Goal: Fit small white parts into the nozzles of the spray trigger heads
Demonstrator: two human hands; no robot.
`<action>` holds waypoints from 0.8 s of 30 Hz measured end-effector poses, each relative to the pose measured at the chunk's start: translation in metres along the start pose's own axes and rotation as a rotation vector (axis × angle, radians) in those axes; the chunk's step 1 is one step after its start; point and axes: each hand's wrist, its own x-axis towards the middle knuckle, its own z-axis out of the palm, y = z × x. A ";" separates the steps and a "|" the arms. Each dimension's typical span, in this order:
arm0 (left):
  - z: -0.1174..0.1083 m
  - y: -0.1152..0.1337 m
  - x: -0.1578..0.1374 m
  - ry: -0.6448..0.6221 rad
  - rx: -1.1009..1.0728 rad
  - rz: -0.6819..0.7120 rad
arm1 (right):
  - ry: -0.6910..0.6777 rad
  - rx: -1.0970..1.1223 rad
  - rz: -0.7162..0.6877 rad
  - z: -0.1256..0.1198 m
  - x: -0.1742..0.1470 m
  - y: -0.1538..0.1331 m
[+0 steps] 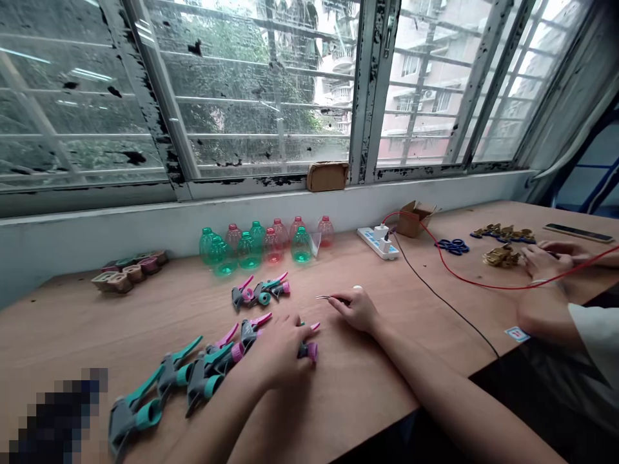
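My left hand [283,348] is closed around a grey spray trigger head with a pink collar [310,352], its body mostly hidden under the fingers. Between the fingers of my right hand [358,310] is a pair of tweezers [324,298], tips pointing left, and the hand rests on the table. More grey spray trigger heads [123,422], with teal or pink levers and collars, lie in a slanting row left of my left hand. A smaller group of spray trigger heads [264,293] lies beyond it.
Green bottles [250,254] and pink bottles [325,232] stand by the wall. A power strip [377,243] has red and black cables. Blue-handled scissors [452,246], gold-coloured parts [501,256] and another person's hands [546,261] are at right. Carved blocks [120,281] sit at left.
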 end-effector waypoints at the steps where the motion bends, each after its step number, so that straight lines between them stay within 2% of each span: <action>1: -0.005 -0.010 -0.001 0.026 -0.073 -0.009 | 0.000 0.016 -0.001 -0.001 -0.002 0.002; 3: -0.016 -0.034 -0.003 0.125 -0.170 -0.095 | 0.002 0.058 0.019 -0.003 -0.004 0.003; 5: -0.026 -0.060 -0.008 0.217 -0.184 -0.242 | -0.017 0.098 0.033 -0.004 -0.006 0.002; 7: -0.034 -0.077 -0.017 0.253 -0.172 -0.386 | -0.066 0.119 0.017 -0.005 -0.008 -0.002; 9: -0.037 -0.081 -0.027 0.245 -0.197 -0.415 | -0.137 0.117 -0.031 -0.005 -0.011 -0.009; 11: -0.035 -0.069 -0.033 0.202 -0.247 -0.313 | -0.210 0.109 -0.088 -0.004 -0.012 -0.016; 13: -0.028 -0.047 -0.033 0.129 -0.270 -0.124 | -0.248 0.105 -0.126 -0.003 -0.013 -0.020; 16: -0.011 -0.014 -0.021 0.020 -0.211 0.120 | -0.219 0.120 -0.121 -0.003 -0.013 -0.018; 21: 0.016 0.017 0.000 0.013 -0.120 0.160 | -0.127 0.106 -0.048 -0.004 -0.012 -0.004; 24: 0.015 0.029 -0.004 0.016 -0.190 0.182 | -0.085 0.098 -0.017 -0.004 -0.011 0.001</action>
